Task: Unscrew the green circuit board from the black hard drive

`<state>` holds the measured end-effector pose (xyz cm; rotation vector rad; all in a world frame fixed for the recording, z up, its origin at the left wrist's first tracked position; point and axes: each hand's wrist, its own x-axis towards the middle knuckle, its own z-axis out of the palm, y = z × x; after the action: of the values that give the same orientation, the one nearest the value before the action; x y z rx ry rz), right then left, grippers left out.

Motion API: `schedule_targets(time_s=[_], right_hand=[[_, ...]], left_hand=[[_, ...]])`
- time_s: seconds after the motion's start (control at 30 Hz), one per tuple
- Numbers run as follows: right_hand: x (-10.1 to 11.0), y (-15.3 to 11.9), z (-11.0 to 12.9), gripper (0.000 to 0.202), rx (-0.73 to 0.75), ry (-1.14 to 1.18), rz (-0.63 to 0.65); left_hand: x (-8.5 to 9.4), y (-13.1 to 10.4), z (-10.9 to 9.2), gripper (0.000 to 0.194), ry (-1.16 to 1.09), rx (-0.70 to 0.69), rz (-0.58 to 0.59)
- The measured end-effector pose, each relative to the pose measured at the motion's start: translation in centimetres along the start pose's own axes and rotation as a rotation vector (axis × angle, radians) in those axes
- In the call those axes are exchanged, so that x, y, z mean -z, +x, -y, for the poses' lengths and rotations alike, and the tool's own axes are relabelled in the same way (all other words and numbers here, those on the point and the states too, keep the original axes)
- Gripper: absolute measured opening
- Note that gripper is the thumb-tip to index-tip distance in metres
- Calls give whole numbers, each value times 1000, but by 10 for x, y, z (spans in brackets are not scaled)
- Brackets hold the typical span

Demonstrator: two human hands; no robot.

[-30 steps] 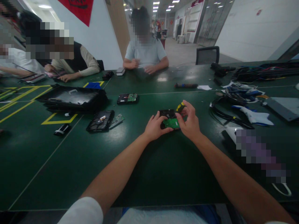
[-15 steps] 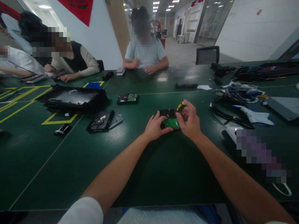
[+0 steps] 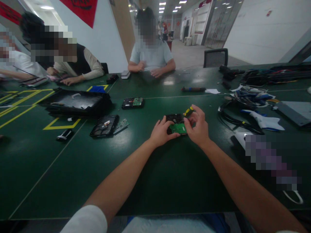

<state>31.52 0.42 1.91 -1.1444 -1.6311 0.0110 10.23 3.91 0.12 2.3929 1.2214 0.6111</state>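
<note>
A hard drive (image 3: 175, 118) with a green circuit board (image 3: 178, 128) facing up lies on the table in front of me. My left hand (image 3: 161, 132) grips its left side, with the thumb along the near edge and the fingers over the far part. My right hand (image 3: 198, 126) has its fingers closed around a short yellow-and-black screwdriver (image 3: 188, 112), held tilted above the drive's right side. The screwdriver's tip is hidden by the fingers, so I cannot tell what it touches.
Left of my hands lie another drive (image 3: 105, 125), a loose circuit board (image 3: 121, 126) and a black tray (image 3: 75, 102). A third drive (image 3: 132, 102) sits farther back. Cables (image 3: 252, 95) and a grey box (image 3: 295, 111) lie on the right. Several people sit across the green table (image 3: 145, 181).
The screwdriver handle has turned slightly in my right hand, which has shifted a little. My left hand and the hard drive stay in place.
</note>
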Motion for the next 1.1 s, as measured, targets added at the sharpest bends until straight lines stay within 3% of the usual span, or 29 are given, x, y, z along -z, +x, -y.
schedule_targets(time_s=[0.57,1.1], right_hand=[[3,1,7,69,14,-129,-22],[3,0,5,70,-24,-111,-11]], left_hand=[[-1,0,2,68,21,-18,-9],[-2,0,2,68,21,-20,-12]])
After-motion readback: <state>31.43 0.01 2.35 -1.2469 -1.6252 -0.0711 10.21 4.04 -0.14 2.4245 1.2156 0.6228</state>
